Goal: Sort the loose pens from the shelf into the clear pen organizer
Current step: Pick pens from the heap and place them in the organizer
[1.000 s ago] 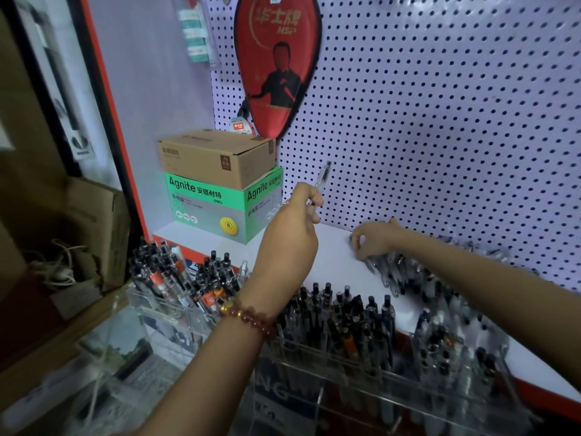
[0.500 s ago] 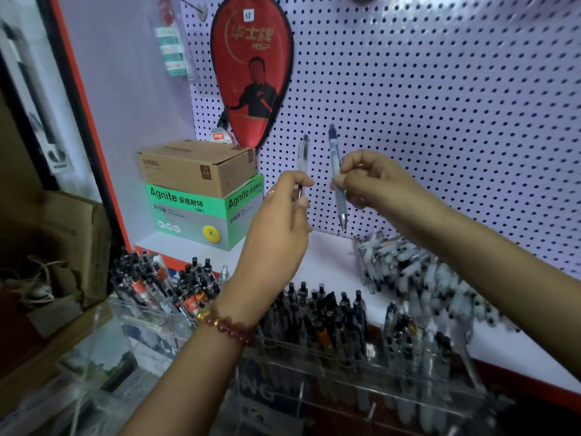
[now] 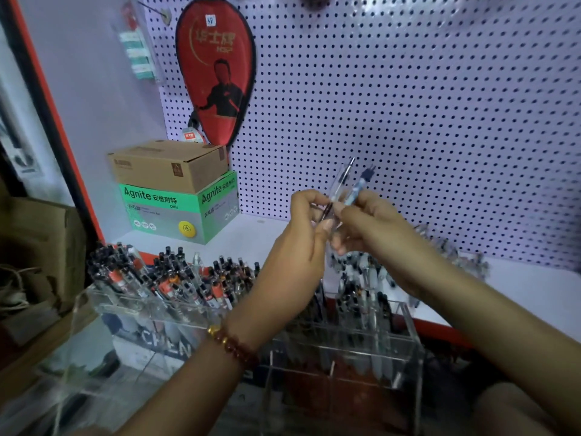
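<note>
My left hand is pinching a clear pen, my right hand a blue pen. Merging them loosely risks one slipping into the organizer below.

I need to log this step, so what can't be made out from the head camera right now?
- Lower ends of the clear pen and blue pen: hidden, head view, by fingers of the left hand and right hand.
- Loose pens on the shelf: head view, blurred, partly behind the right forearm; no count possible.
- Organizer middle compartments: head view, covered by the left wrist.
</note>
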### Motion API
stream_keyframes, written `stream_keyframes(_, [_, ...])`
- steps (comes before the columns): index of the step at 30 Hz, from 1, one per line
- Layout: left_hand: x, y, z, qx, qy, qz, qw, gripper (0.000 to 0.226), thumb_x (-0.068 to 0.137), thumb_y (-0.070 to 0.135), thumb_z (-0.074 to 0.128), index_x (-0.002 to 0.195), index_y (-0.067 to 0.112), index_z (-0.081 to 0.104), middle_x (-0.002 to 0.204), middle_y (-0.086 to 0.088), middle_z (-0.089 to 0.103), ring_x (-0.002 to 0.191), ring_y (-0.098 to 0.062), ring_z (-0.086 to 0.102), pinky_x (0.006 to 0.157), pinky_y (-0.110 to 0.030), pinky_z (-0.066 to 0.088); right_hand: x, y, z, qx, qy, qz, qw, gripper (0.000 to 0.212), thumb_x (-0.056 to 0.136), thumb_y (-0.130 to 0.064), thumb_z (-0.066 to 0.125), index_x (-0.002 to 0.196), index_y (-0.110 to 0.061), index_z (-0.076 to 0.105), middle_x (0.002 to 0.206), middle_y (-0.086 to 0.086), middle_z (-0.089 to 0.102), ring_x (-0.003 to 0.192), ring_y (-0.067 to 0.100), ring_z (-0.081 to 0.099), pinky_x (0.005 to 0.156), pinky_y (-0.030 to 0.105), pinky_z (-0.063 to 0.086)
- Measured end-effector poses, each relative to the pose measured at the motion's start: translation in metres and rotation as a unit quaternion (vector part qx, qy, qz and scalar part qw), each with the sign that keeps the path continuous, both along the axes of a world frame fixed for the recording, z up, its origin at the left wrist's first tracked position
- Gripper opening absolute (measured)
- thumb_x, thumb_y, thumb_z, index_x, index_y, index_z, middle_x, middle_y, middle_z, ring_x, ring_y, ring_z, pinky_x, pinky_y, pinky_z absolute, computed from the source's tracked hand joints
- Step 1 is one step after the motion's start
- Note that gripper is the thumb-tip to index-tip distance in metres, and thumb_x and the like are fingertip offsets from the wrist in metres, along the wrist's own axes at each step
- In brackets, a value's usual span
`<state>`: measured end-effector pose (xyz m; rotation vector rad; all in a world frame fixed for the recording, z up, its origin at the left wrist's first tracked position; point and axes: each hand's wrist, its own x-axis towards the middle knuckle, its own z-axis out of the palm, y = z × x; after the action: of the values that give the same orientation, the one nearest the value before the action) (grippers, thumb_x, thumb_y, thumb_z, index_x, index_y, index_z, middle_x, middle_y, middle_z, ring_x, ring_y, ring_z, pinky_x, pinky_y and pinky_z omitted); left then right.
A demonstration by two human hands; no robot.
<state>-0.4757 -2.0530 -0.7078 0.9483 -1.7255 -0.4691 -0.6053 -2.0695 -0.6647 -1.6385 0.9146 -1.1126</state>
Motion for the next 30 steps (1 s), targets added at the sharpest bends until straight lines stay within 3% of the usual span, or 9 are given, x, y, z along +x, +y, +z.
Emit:
stream_keyframes(3, [-0.003,0.008,-0.001,0.021,-0.031,-0.023,0.999,0.022,0.102,0.025,0.036,0.113,0.041,0.027,0.097,0.031,0.051,0.060,-0.006,0.047,0.063,-0.035,0.044,-0.008,0.002,-0.006,-0.018,0.024,-0.052,0.998,0.032,0.101,-0.035,0.041,0.099,-0.007,0.056,0.060,0.000,0.052,0.048,0.012,0.047,0.056,0.031,0.042])
stream_keyframes(5, [-0.006,0.012,0.000,0.033,-0.056,-0.039,0.997,0.026,0.102,0.024,0.038,0.116,0.042,0.025,0.108,0.029,0.052,0.067,-0.008,0.051,0.065,-0.035,0.044,-0.019,0.001,-0.007,-0.011,-0.005,-0.060,0.998,0.038,0.099,-0.041,0.040,0.098,-0.011,0.063,0.055,-0.001,0.044,0.048,0.012,0.041,0.054,0.029,0.038])
stream_keyframes(8, [-0.010,0.016,-0.002,0.052,-0.092,-0.067,0.992,0.026,0.101,0.024,0.040,0.119,0.037,0.028,0.096,0.041,0.048,0.063,-0.007,0.051,0.066,-0.037,0.045,-0.034,0.006,-0.008,0.016,-0.087,-0.019,0.996,0.024,0.100,-0.029,0.044,0.098,-0.011,0.060,0.053,-0.002,0.035,0.044,0.010,0.033,0.042,0.022,0.033])
stream_keyframes(13, [-0.016,0.022,-0.007,0.061,-0.146,-0.063,0.985,0.034,0.096,0.037,0.052,0.122,0.040,0.031,0.103,0.015,0.057,0.075,0.001,0.059,0.071,-0.035,0.050,-0.048,0.014,-0.008,-0.099,0.000,-0.066,0.993,0.023,0.099,-0.019,0.046,0.080,-0.013,0.057,0.046,0.007,0.041,0.038,0.020,0.038,0.040,0.027,0.040])
stream_keyframes(17, [-0.021,0.020,-0.010,-0.002,-0.210,-0.008,0.978,0.050,0.089,0.042,0.060,0.130,0.032,0.035,0.108,0.017,0.049,0.077,0.014,0.047,0.077,-0.022,0.041,-0.065,0.017,-0.001,-0.185,-0.038,-0.145,0.971,0.024,0.099,-0.011,0.044,0.077,-0.014,0.054,0.049,0.004,0.042,0.035,0.017,0.036,0.037,0.026,0.037])
stream_keyframes(19, [-0.022,0.017,-0.012,-0.033,-0.230,0.005,0.973,0.046,0.089,0.040,0.062,0.130,0.031,0.044,0.119,0.019,0.049,0.096,0.015,0.044,0.091,-0.026,0.041,-0.076,0.014,0.000,-0.210,-0.018,-0.184,0.960,0.022,0.099,-0.010,0.046,0.078,-0.010,0.053,0.049,0.002,0.040,0.035,0.016,0.037,0.038,0.026,0.037])
stream_keyframes(22, [-0.024,0.011,-0.017,-0.047,-0.265,0.001,0.963,0.035,0.089,0.038,0.063,0.122,0.028,0.059,0.131,0.013,0.051,0.122,-0.003,0.042,0.107,-0.037,0.034,-0.088,0.009,-0.004,-0.206,0.052,-0.170,0.962,0.021,0.099,-0.012,0.047,0.081,-0.005,0.053,0.053,0.006,0.040,0.037,0.019,0.039,0.040,0.031,0.041])
stream_keyframes(27, [-0.029,0.004,-0.029,-0.057,-0.303,-0.003,0.951,0.024,0.089,0.037,0.063,0.107,0.023,0.064,0.120,0.009,0.061,0.104,-0.009,0.055,0.094,-0.036,0.042,-0.097,0.002,-0.015,-0.154,0.137,-0.079,0.975,0.021,0.099,-0.016,0.049,0.086,-0.004,0.058,0.060,0.006,0.039,0.042,0.017,0.043,0.045,0.028,0.045])
stream_keyframes(30, [-0.032,0.003,-0.030,-0.061,-0.297,-0.013,0.953,0.021,0.088,0.037,0.064,0.104,0.022,0.062,0.108,0.011,0.061,0.089,0.003,0.045,0.079,-0.025,0.035,-0.103,0.001,-0.019,-0.116,0.184,-0.013,0.976,0.019,0.099,-0.019,0.051,0.088,-0.004,0.058,0.062,0.010,0.038,0.044,0.016,0.044,0.050,0.024,0.044])
